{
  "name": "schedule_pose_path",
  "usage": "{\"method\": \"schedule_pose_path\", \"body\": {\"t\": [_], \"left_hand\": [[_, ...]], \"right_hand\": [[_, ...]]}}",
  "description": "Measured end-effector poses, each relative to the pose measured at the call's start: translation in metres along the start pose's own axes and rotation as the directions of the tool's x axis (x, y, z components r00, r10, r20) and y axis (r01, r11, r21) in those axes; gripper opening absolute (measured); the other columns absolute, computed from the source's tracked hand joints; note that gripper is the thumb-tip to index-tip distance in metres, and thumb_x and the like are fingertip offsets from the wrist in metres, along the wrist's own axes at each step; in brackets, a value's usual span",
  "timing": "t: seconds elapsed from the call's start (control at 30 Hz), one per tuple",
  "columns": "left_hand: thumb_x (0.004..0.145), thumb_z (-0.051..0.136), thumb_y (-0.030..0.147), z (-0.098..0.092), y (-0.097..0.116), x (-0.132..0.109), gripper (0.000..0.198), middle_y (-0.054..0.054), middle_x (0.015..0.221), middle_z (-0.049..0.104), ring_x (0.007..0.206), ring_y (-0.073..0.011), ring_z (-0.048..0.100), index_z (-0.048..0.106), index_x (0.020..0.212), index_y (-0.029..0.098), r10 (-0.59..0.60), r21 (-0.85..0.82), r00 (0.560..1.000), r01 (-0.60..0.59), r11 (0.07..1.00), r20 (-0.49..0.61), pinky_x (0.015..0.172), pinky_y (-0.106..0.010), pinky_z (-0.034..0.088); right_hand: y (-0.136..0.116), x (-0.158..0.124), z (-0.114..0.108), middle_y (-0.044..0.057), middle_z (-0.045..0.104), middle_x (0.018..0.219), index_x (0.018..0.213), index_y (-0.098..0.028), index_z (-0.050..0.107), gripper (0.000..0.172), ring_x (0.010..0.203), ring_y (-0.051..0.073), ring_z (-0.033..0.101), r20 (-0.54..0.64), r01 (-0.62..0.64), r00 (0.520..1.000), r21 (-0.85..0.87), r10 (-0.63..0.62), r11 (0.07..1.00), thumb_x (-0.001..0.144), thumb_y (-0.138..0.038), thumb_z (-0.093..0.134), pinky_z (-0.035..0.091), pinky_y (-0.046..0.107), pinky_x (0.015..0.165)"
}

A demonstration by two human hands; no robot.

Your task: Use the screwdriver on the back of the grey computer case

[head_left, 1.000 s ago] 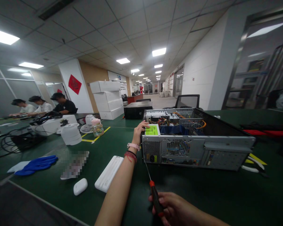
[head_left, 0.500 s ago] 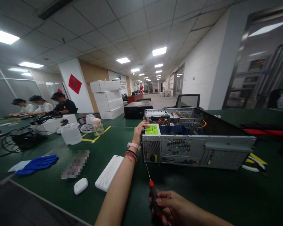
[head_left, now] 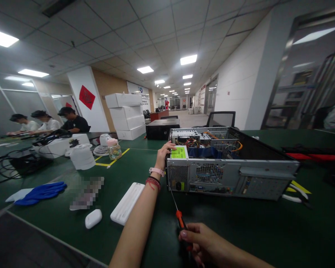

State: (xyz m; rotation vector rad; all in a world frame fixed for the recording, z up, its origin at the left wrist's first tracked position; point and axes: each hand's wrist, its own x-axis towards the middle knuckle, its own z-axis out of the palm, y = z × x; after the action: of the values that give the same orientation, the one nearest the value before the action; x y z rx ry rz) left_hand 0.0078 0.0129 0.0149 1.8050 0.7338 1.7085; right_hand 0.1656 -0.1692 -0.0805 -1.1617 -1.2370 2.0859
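Observation:
An open grey computer case (head_left: 231,175) lies on its side on the green table (head_left: 240,230), its rear panel towards me. My left hand (head_left: 164,153) rests on the case's top left corner, fingers curled over the power supply with the green label (head_left: 179,152). My right hand (head_left: 205,245) is closed round a screwdriver (head_left: 180,217) with a red and black handle. Its thin shaft points up at the lower left of the rear panel, beside the power socket (head_left: 179,185).
A white keyboard (head_left: 127,203), a white mouse (head_left: 93,218) and blue gloves (head_left: 40,191) lie to the left. White fans (head_left: 82,156), a jar (head_left: 114,149) and cables sit farther back. Pliers (head_left: 296,193) lie right of the case. Three people sit at the far left.
My right hand has slid a little up the screwdriver handle and the view has shifted slightly left. My left hand stays on the case.

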Motion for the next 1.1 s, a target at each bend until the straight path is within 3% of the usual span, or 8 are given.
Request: {"method": "schedule_pose_path", "body": {"t": [0.13, 0.23, 0.4, 0.6, 0.73, 0.83, 1.1], "left_hand": [[0.067, 0.037, 0.011, 0.000, -0.002, 0.000, 0.028, -0.007, 0.100, 0.068, 0.117, -0.0223, 0.051, 0.065, 0.069, 0.015, 0.006, -0.003, 1.000, -0.006, 1.000, 0.001, 0.104, -0.035, 0.033], [0.068, 0.037, 0.012, -0.001, -0.003, 0.000, 0.029, -0.007, 0.099, 0.068, 0.119, -0.0222, 0.049, 0.066, 0.070, 0.015, 0.005, -0.005, 1.000, -0.005, 1.000, 0.006, 0.105, -0.035, 0.032], [0.068, 0.036, 0.012, -0.001, -0.004, 0.000, 0.030, -0.008, 0.100, 0.068, 0.119, -0.0222, 0.049, 0.067, 0.070, 0.014, 0.005, -0.018, 1.000, -0.005, 1.000, 0.005, 0.105, -0.034, 0.032], [0.067, 0.037, 0.011, -0.002, -0.006, 0.001, 0.030, -0.008, 0.101, 0.068, 0.119, -0.0222, 0.049, 0.067, 0.070, 0.014, 0.002, -0.017, 1.000, -0.001, 1.000, 0.005, 0.105, -0.035, 0.032], [0.067, 0.038, 0.012, -0.002, -0.005, 0.000, 0.029, -0.008, 0.101, 0.068, 0.120, -0.0228, 0.048, 0.067, 0.070, 0.014, 0.000, -0.023, 1.000, 0.000, 1.000, 0.011, 0.105, -0.036, 0.033], [0.067, 0.038, 0.012, -0.002, -0.004, 0.000, 0.029, -0.007, 0.101, 0.068, 0.119, -0.0230, 0.049, 0.067, 0.070, 0.014, 0.004, -0.020, 1.000, -0.003, 1.000, 0.010, 0.105, -0.036, 0.033], [0.069, 0.039, 0.012, -0.003, -0.010, 0.000, 0.029, -0.007, 0.102, 0.068, 0.119, -0.0221, 0.049, 0.067, 0.072, 0.014, 0.034, 0.001, 0.999, -0.034, 0.999, 0.013, 0.106, -0.035, 0.032]], "right_hand": [[0.002, 0.001, 0.000, 0.000, 0.064, 0.069, 0.086, -0.017, 0.047, 0.048, 0.040, 0.005, 0.053, 0.070, 0.011, 0.998, -0.006, -0.011, 1.000, 0.062, -0.052, 0.068, 0.033, 0.015, 0.036], [0.003, 0.002, -0.001, 0.004, 0.067, 0.066, 0.090, -0.018, 0.043, 0.048, 0.038, 0.007, 0.052, 0.110, -0.003, 0.994, -0.032, 0.007, 0.999, 0.066, -0.054, 0.064, 0.032, 0.016, 0.035], [0.002, 0.001, -0.002, -0.003, 0.059, 0.052, 0.094, -0.019, 0.042, 0.050, 0.034, 0.006, 0.046, 0.086, 0.000, 0.996, -0.057, 0.005, 0.998, 0.068, -0.058, 0.060, 0.026, 0.015, 0.033], [-0.005, -0.004, -0.003, -0.006, 0.051, 0.050, 0.091, -0.018, 0.049, 0.043, 0.034, 0.003, 0.037, 0.075, -0.005, 0.997, -0.066, 0.010, 0.998, 0.072, -0.055, 0.058, 0.024, 0.015, 0.037], [-0.009, -0.006, -0.009, -0.003, 0.053, 0.057, 0.098, -0.016, 0.054, 0.036, 0.039, 0.005, 0.039, 0.218, -0.088, 0.972, -0.029, 0.092, 0.996, 0.074, -0.042, 0.048, 0.029, 0.018, 0.040], [-0.011, -0.006, -0.013, 0.000, 0.056, 0.064, 0.103, -0.014, 0.054, 0.040, 0.041, 0.005, 0.040, 0.324, -0.124, 0.940, 0.044, 0.103, 0.991, 0.068, -0.028, 0.043, 0.028, 0.018, 0.042], [-0.007, -0.002, -0.019, 0.005, 0.063, 0.073, 0.106, -0.013, 0.054, 0.038, 0.046, 0.006, 0.047, 0.404, -0.063, 0.914, 0.070, 0.030, 0.996, 0.070, -0.023, 0.048, 0.034, 0.020, 0.045]]}}
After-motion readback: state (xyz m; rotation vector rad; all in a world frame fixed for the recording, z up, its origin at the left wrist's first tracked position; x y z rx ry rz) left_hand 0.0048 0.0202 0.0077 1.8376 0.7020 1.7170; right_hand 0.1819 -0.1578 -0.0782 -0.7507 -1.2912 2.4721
